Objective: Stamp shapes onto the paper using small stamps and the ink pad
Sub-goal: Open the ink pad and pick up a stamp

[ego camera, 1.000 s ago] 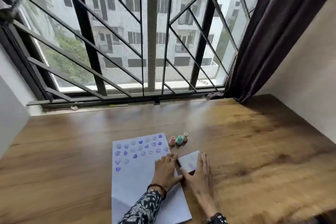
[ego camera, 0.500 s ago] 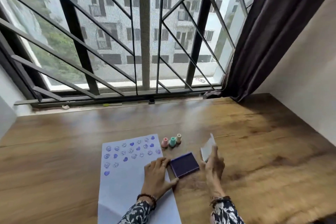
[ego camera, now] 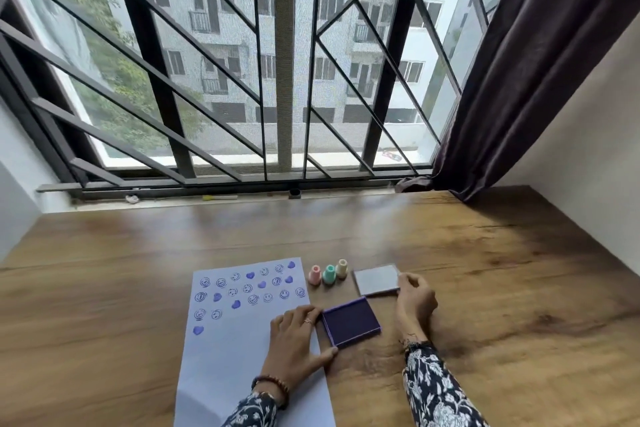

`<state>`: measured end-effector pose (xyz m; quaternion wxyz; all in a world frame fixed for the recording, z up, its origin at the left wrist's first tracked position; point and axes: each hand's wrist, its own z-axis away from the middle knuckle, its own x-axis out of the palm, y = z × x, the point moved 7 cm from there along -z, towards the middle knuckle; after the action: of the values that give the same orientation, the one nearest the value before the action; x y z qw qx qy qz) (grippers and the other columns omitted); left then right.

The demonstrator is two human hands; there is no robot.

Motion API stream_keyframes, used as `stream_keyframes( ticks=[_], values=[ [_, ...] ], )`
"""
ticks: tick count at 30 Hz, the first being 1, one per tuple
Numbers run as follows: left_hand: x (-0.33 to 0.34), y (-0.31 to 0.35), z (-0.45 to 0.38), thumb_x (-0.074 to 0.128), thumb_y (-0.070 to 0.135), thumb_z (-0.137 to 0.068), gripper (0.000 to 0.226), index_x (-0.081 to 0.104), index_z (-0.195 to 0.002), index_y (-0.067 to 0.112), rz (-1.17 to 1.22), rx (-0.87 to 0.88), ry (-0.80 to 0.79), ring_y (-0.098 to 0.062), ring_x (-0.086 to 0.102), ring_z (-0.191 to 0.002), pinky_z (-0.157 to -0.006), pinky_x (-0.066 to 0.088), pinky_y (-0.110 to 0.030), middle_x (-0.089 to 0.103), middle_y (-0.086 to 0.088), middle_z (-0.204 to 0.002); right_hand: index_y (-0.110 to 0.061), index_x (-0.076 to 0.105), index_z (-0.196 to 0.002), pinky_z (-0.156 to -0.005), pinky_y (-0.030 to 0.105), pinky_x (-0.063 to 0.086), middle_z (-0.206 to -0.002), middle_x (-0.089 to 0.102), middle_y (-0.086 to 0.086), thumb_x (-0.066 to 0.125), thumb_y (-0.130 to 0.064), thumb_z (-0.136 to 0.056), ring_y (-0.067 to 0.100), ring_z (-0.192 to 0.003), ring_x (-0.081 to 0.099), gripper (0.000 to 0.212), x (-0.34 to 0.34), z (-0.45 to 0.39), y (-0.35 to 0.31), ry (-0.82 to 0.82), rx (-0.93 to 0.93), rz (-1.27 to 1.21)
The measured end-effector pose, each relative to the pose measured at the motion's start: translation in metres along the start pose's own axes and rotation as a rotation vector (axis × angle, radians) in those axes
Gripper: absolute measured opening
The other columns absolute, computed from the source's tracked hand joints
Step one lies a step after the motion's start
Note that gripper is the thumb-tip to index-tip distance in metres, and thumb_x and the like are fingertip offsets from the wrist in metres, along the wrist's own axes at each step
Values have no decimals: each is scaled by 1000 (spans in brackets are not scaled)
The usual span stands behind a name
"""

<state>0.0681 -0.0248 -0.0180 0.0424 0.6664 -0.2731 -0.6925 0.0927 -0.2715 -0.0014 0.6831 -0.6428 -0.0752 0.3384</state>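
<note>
A white paper sheet [ego camera: 228, 354] lies on the wooden table, its upper part covered with several purple smiley and heart prints. My left hand [ego camera: 294, 340] rests flat on the sheet's right edge, thumb against the open purple ink pad [ego camera: 350, 321]. The pad's clear lid [ego camera: 376, 280] lies flat on the table just beyond the pad. My right hand [ego camera: 415, 298] touches the lid's right edge with its fingertips. Three small stamps stand in a row left of the lid: pink [ego camera: 314, 274], green [ego camera: 329, 274], cream [ego camera: 341, 268].
The wooden table [ego camera: 502, 288] stretches wide to the right and left of the work spot. A barred window [ego camera: 277, 80] runs along the far edge, with a dark curtain [ego camera: 519, 62] at the right and a white wall beside it.
My right hand lifted the lid off the ink pad, carried it up and to the right, and set it flat on the table behind the pad. The left hand stayed on the paper.
</note>
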Motion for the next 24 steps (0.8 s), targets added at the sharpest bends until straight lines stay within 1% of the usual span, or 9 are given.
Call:
stream_keyframes(
  ticks=[4,6,9,12,15,17,20,22,24],
  values=[
    [1,-1,0,40,69,-71,75,29,-134,31,-1,-4,-9,-9,29,-127,-99,13,-26,35,12,-138,-5,70,-90,-85,41,46,-106,65,17,62,-13,-84,35,-104,52,13,4,6,-15,24,-134,143],
    [2,-1,0,37,70,-70,76,29,-134,31,-6,2,-10,-9,28,-127,-98,12,-25,35,11,-138,-8,69,-95,-83,37,42,-107,64,13,59,-11,-85,32,-108,49,14,13,16,-28,-18,-290,242],
    [1,0,0,35,72,-68,78,30,-134,31,6,9,8,-9,29,-127,-93,10,-22,36,11,-137,-14,66,-105,-78,27,38,-106,68,8,58,-7,-86,26,-102,55,22,42,40,-52,-268,-594,304],
    [-1,0,1,35,75,-68,80,30,-135,31,32,20,18,-8,31,-126,-90,9,-19,38,11,-136,-17,60,-122,-85,26,42,-117,65,6,59,-9,-87,22,-106,57,36,74,58,-64,-524,-701,435],
    [-6,2,1,40,72,-73,72,34,-132,32,75,8,31,-6,34,-123,-87,10,-17,41,13,-133,-15,65,-117,-90,30,45,-118,67,8,55,-10,-88,23,-110,58,31,86,60,-60,-609,-652,544],
    [-13,0,-2,49,62,-78,58,43,-127,32,186,-55,53,-6,39,-119,-89,16,-20,48,12,-129,-11,67,-111,-89,33,46,-112,70,11,55,-8,-88,25,-107,61,26,76,59,-62,-567,-599,449],
    [-35,-5,-6,61,45,-80,32,60,-109,33,440,-181,158,-6,49,-110,-94,31,-28,61,12,-114,-9,67,-108,-81,30,51,-98,71,9,59,-7,-88,25,-98,65,22,47,58,-60,-510,-383,71],
    [-49,2,-8,67,33,-78,19,64,-97,37,740,-213,174,-4,57,-99,-89,39,-26,67,11,-102,-5,65,-109,-75,22,55,-95,68,10,58,-4,-89,23,-91,65,21,36,70,-49,-627,-140,-233],
    [-55,14,-10,71,22,-76,22,66,-90,38,1019,-224,134,-3,65,-88,-79,48,-17,71,7,-92,-5,66,-104,-70,16,57,-93,70,10,54,-3,-90,17,-84,66,19,30,88,-38,-744,28,-393]
  ],
)
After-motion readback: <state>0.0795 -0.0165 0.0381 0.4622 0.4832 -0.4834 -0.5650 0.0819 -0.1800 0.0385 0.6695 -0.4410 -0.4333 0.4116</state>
